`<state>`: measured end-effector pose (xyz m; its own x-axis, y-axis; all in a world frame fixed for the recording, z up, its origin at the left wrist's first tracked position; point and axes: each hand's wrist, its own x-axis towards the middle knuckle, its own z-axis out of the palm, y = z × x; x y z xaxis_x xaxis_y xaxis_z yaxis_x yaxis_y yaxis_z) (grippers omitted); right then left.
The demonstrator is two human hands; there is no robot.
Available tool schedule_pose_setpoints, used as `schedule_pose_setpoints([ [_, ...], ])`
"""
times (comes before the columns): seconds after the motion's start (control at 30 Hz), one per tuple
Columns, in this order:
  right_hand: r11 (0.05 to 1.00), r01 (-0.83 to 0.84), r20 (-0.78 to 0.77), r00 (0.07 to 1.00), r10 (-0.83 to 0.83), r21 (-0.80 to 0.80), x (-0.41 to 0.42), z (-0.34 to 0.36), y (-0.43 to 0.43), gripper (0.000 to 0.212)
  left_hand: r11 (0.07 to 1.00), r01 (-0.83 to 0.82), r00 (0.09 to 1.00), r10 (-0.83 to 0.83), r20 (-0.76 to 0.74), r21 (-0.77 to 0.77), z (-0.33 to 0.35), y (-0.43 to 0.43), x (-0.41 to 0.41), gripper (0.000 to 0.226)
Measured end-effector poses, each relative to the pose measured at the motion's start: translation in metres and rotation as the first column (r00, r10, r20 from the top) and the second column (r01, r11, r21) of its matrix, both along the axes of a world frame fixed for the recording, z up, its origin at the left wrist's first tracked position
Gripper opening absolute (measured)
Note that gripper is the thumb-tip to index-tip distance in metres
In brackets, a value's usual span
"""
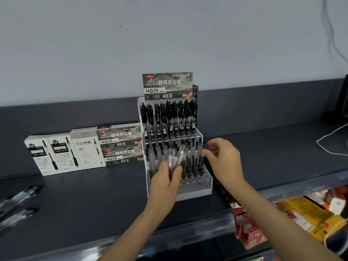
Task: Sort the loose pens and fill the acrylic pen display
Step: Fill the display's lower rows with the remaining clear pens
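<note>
head, dark shelf (75,194), pen display (195,191), pale wall (94,44)

- The pen display (195,192) is clear plastic, smooth and shiny.
- The black pens (170,117) in its top row are shiny black plastic with see-through parts.
- The clear pens (177,157) are see-through plastic.
- The white boxes (87,149) are smooth card, not shiny.
- The grey boxes (120,140) are printed card, a little shiny.
- The shelf (94,200) is dark, smooth and matt.
- The wall (113,44) is pale, flat and matt.
</note>
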<state>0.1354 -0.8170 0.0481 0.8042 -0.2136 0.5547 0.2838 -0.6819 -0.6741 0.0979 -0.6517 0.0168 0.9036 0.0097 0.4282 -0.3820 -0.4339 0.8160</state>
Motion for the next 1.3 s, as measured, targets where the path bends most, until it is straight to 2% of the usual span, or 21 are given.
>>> schedule_pose_setpoints([
  [0.03, 0.998, -0.048, 0.007, 0.999, 0.048, 0.039, -0.01, 0.001, 0.005, 0.015, 1.0, 0.004, 1.0, -0.004, 0.003, 0.005, -0.001, 0.001, -0.001, 0.027],
  [0.1, 0.957, -0.232, -0.104, 0.962, 0.252, 0.172, -0.025, 0.004, 0.019, 0.009, 1.0, 0.028, 1.0, -0.028, 0.004, 0.001, -0.002, 0.001, -0.004, 0.024],
  [0.13, 0.91, -0.317, -0.169, 0.914, 0.368, 0.267, -0.03, 0.004, 0.026, 0.006, 0.999, 0.044, 0.999, -0.044, 0.005, -0.006, -0.003, 0.001, -0.005, 0.022],
  [0.2, 0.814, -0.384, -0.217, 0.833, 0.509, 0.435, -0.034, 0.005, 0.035, 0.009, 0.997, 0.069, 0.998, -0.069, 0.002, -0.02, -0.002, 0.003, -0.009, 0.018],
  [0.27, 0.759, -0.378, -0.202, 0.813, 0.546, 0.53, -0.034, 0.006, 0.04, 0.013, 0.997, 0.069, 0.998, -0.069, 0.0, -0.034, -0.002, 0.008, -0.012, 0.014],
  [0.37, 0.763, -0.338, -0.14, 0.864, 0.483, 0.551, -0.033, 0.01, 0.043, 0.01, 0.999, -0.049, 0.997, 0.049, 0.054, 0.008, -0.006, 0.027, -0.015, 0.016],
  [0.47, 0.828, -0.297, -0.077, 0.924, 0.375, 0.476, -0.025, 0.015, 0.048, 0.009, 0.991, -0.13, 0.99, 0.131, 0.045, -0.028, -0.012, 0.045, -0.016, 0.014],
  [0.57, 0.933, -0.261, -0.002, 0.963, 0.269, 0.248, -0.019, 0.014, 0.055, 0.011, 0.985, -0.165, 0.985, 0.167, 0.048, -0.044, -0.013, 0.053, -0.019, 0.013],
  [0.63, 0.963, -0.253, 0.013, 0.967, 0.253, 0.097, -0.018, 0.012, 0.063, 0.015, 0.981, -0.187, 0.98, 0.191, 0.064, -0.059, -0.012, 0.059, -0.021, 0.016],
  [0.77, 0.968, -0.249, -0.032, 0.968, 0.248, -0.033, -0.011, 0.001, 0.075, 0.024, 0.967, -0.255, 0.959, 0.255, 0.123, -0.014, -0.012, 0.069, -0.021, 0.034],
  [0.9, 0.963, -0.248, -0.116, 0.965, 0.236, -0.109, -0.003, -0.014, 0.081, 0.027, 0.953, -0.299, 0.944, 0.289, 0.158, 0.044, -0.011, 0.074, -0.019, 0.03],
  [1.13, 0.96, -0.255, -0.136, 0.961, 0.239, -0.113, 0.002, -0.015, 0.082, 0.025, 0.969, -0.244, 0.969, 0.245, 0.035, -0.024, -0.014, 0.073, -0.014, 0.036],
  [1.3, 0.897, -0.313, -0.169, 0.947, 0.271, -0.312, -0.001, -0.008, 0.085, 0.023, 0.97, -0.234, 0.971, 0.236, 0.026, -0.062, -0.012, 0.07, -0.013, 0.032],
])
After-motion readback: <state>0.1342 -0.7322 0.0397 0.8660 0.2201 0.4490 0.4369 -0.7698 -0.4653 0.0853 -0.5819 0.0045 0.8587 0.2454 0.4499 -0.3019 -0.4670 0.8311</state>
